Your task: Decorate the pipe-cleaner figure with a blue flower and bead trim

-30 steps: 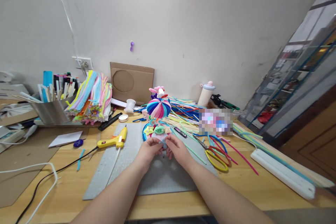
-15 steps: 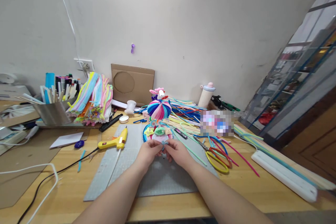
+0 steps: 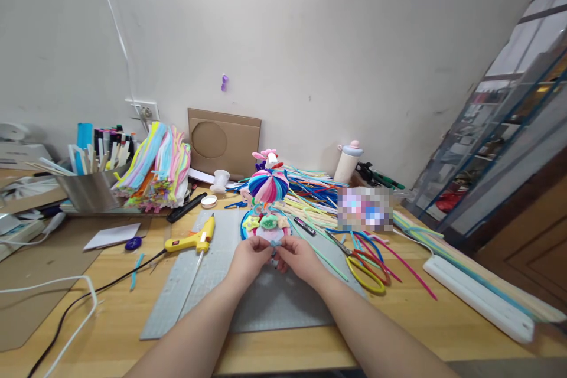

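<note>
My left hand (image 3: pixel 250 258) and right hand (image 3: pixel 297 257) pinch the blue piece (image 3: pixel 275 243), and pushing too hard could tip the balloon (image 3: pixel 268 185) just beyond my grip.

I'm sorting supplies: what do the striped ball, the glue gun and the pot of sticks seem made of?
Striped ball: perhaps fuzzy pipe cleaners, matte, given its soft coloured strips.
Glue gun: probably plastic, smooth, from its evenly yellow body.
Pot: likely steel, satin; grey wall shows soft reflections.
</note>
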The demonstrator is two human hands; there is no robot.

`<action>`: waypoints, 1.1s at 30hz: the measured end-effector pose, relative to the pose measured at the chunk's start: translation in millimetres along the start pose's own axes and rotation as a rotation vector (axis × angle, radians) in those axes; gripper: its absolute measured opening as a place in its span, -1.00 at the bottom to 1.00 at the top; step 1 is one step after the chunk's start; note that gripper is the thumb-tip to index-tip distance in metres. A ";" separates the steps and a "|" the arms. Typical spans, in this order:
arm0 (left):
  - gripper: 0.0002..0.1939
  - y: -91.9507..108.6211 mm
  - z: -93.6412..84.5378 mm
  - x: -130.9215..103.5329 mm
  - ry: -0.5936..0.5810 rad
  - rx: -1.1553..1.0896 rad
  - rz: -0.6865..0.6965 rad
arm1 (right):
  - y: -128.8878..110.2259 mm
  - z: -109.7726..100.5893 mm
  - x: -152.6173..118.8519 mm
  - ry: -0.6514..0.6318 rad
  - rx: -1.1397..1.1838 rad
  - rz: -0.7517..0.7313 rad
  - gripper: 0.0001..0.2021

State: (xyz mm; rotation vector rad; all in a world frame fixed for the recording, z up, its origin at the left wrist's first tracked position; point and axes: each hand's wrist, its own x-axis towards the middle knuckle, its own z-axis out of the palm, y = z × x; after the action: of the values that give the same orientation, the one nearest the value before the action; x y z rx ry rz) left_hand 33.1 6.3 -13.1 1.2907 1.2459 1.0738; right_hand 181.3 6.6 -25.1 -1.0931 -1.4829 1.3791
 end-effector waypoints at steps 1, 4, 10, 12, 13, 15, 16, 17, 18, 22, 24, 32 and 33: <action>-0.88 -1.1 0.0 0.3 0.008 0.014 0.004 | 0.1 0.5 -0.6 0.001 -0.017 -0.009 -0.79; -0.89 -4.2 1.2 -1.0 0.035 0.052 0.019 | 1.7 2.1 -3.8 0.026 -0.099 -0.058 -0.88; -0.90 -5.4 7.0 -7.5 0.075 0.046 0.057 | 9.9 4.8 -7.3 0.153 -0.264 -0.167 -0.91; -0.90 -4.7 7.8 -7.8 0.074 0.026 0.061 | 9.8 5.7 -5.7 0.151 -0.236 -0.171 -0.93; -0.89 -4.4 8.0 -7.4 0.068 0.011 0.062 | 8.7 6.0 -4.6 0.143 -0.192 -0.160 -0.93; -0.85 -3.9 8.2 -6.2 0.038 -0.028 0.059 | 4.9 6.0 -2.2 0.135 -0.071 -0.123 -0.91; -0.82 -3.5 8.2 -5.7 0.014 -0.049 0.054 | 2.7 5.6 -1.2 0.138 -0.015 -0.103 -0.89; -0.80 -2.9 8.2 -5.2 -0.012 -0.071 0.046 | 0.6 4.9 -0.5 0.140 0.028 -0.086 -0.87; -0.78 -2.2 8.1 -4.9 -0.038 -0.092 0.038 | -1.2 4.0 0.0 0.138 0.054 -0.074 -0.86; -0.76 2.5 6.7 -5.3 -0.080 -0.150 0.036 | -4.7 0.3 -0.6 0.069 0.063 -0.039 -0.81; -0.77 4.2 5.7 -5.4 -0.077 -0.159 0.046 | -5.1 -0.1 -1.8 0.056 0.062 -0.011 -0.78; -0.84 -1.2 4.7 -4.1 -0.075 -0.121 0.028 | -6.4 0.1 -6.0 0.093 -0.110 -0.158 -0.84; -0.84 -1.3 4.9 -4.2 -0.074 -0.126 0.030 | -6.3 -0.3 -6.1 0.101 -0.128 -0.174 -0.85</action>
State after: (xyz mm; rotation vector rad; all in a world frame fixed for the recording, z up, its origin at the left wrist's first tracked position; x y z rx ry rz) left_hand 37.5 1.7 -14.7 1.2450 1.0893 1.0984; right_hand 182.9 0.8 -18.9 -1.0692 -1.5696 1.1068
